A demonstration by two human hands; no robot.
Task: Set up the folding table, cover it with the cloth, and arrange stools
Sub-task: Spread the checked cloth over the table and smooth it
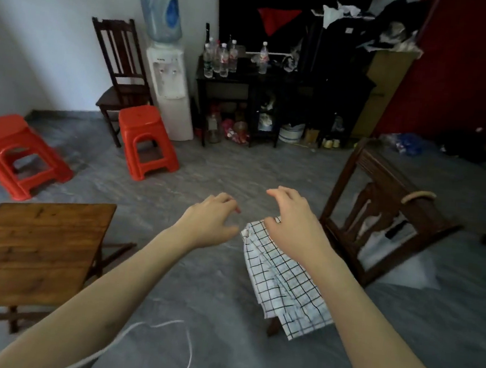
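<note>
Brown wooden folding table [36,250] stands unfolded at lower left; both hands, left [211,222] and right [292,218], fingers loosely spread and empty, reach toward the black-checked white cloth [283,279] draped at centre, presumably for covering; two red plastic stools [148,140] wait upper left

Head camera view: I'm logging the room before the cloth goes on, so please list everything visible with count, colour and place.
folding table: 1, brown wood, unfolded, lower left
checked cloth: 1, white with black grid, draped centre right, under the right hand
plastic stools: 2, orange-red, left floor
wooden chairs: 2, dark brown, one by the back wall, one at right
water dispenser: 1, white with blue bottle, back wall
clear bottles: several, on the dark shelf
left hand: 1, empty, fingers curled
right hand: 1, empty, above the cloth
</note>
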